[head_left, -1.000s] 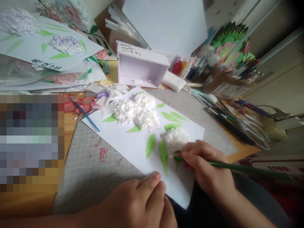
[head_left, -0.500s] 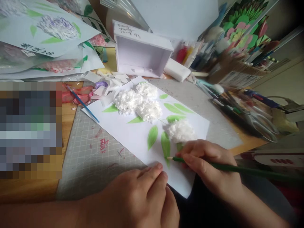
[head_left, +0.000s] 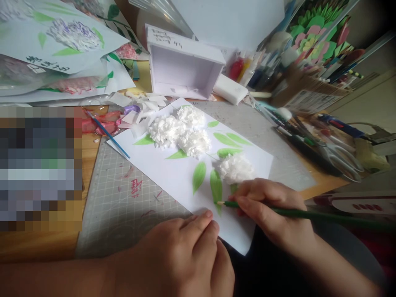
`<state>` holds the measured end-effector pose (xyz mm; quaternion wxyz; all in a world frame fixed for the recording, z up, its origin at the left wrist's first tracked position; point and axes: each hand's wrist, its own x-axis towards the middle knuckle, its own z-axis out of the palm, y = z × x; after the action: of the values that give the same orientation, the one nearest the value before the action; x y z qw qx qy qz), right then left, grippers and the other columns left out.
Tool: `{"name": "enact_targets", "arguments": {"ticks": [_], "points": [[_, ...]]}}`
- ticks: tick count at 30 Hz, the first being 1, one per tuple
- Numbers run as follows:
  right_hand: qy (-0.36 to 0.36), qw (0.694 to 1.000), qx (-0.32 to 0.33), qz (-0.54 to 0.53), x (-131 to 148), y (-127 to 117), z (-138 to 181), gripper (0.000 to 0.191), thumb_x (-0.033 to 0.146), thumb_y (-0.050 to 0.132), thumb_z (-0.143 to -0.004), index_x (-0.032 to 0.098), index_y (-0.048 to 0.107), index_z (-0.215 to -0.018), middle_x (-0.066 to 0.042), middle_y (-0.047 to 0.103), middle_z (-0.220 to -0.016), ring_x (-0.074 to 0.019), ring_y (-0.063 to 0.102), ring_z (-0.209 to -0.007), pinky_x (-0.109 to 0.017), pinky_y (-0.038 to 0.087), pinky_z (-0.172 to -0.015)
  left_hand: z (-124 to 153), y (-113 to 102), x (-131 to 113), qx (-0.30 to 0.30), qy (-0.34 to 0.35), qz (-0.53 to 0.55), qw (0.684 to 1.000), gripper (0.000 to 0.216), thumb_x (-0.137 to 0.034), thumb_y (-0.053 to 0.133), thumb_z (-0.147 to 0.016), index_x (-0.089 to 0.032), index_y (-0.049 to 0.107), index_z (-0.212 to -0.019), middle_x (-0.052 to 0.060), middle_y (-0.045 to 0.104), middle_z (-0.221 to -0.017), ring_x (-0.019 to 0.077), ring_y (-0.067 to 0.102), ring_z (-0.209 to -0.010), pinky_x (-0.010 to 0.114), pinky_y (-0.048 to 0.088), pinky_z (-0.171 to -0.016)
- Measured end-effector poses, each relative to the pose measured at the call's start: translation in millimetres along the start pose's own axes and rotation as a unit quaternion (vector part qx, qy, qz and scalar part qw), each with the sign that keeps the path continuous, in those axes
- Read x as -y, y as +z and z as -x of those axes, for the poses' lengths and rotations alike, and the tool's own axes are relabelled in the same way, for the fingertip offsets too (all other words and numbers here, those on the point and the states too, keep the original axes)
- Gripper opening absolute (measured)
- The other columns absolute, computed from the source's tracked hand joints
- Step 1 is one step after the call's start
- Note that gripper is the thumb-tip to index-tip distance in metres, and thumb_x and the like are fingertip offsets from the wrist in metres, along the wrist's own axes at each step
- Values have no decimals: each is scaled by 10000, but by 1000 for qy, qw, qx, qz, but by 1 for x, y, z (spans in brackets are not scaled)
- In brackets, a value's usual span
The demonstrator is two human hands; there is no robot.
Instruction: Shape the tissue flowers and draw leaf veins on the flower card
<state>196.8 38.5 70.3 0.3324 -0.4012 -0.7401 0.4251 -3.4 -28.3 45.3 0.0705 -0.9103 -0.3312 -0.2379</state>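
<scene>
My right hand (head_left: 272, 210) is closed round a green colored pencil (head_left: 297, 213), whose tip touches a light green leaf (head_left: 216, 187) drawn on a white sheet of paper (head_left: 173, 175). Just beyond that hand stands a white ruffled paper flower (head_left: 236, 168). A cluster of similar white flowers (head_left: 194, 142) sits farther up the sheet, among more green leaves. My left hand (head_left: 188, 251) lies palm down, its fingers loosely stretched and bent, fingertips resting on the sheet's near edge. Nothing shows between them.
Under the sheet lies a grey cutting mat (head_left: 114, 214). A thin blue stick (head_left: 108, 135) overlaps the paper's left corner, near paper scraps (head_left: 148, 105). Behind stand a white open box (head_left: 185, 43) and a white block (head_left: 230, 89). Scissors (head_left: 343, 159) and tools lie right; a blurred-out patch covers the left.
The pencil tip has shifted very slightly up and left along the same leaf, with my right hand moving a little. My left hand stays on the sheet's edge. The view shifts slightly.
</scene>
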Motion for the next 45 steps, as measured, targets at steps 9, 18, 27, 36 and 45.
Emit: {"name": "enact_targets", "arguments": {"ticks": [9, 18, 27, 36, 45], "points": [[-36, 998, 54, -19, 1, -7, 0, 249, 24, 548, -764, 169, 491, -570, 19, 540, -533, -128, 618, -626, -256, 531, -679, 0, 0, 0, -3, -3, -2, 1000, 211, -346, 548, -825, -151, 622, -853, 91, 682, -916, 197, 644, -912, 332, 536, -863], [-10, 999, 18, -42, 0, -6, 1, 277, 35, 557, -773, 171, 479, -545, 13, 567, -551, -144, 639, -653, -259, 540, -667, -6, -2, -3, -8, -12, 9, 1000, 125, -255, 545, -819, -162, 619, -860, 68, 692, -925, 206, 649, -899, 326, 566, -759], [15, 998, -7, -60, -2, -3, 2, 287, 64, 566, -778, 177, 469, -531, 17, 570, -544, -156, 637, -643, -284, 533, -650, -11, -1, -1, -11, -9, 24, 1000, 142, -190, 495, -830, -173, 629, -875, 34, 698, -953, 223, 657, -900, 344, 582, -688], [60, 991, -86, -89, -7, 1, 3, 266, 106, 567, -788, 198, 469, -559, 10, 569, -553, -168, 626, -622, -270, 482, -555, -8, -3, -2, -37, -20, 29, 999, 162, -158, 476, -835, -159, 639, -840, 47, 704, -928, 255, 668, -883, 359, 599, -632], [29, 998, -40, -50, 0, -2, 3, 287, 80, 555, -780, 186, 478, -525, 1, 596, -566, -175, 647, -667, -269, 505, -601, -8, 0, 4, -28, -1, 2, 1000, 189, -291, 506, -860, -143, 624, -866, 76, 692, -905, 172, 652, -901, 284, 544, -850]]}}
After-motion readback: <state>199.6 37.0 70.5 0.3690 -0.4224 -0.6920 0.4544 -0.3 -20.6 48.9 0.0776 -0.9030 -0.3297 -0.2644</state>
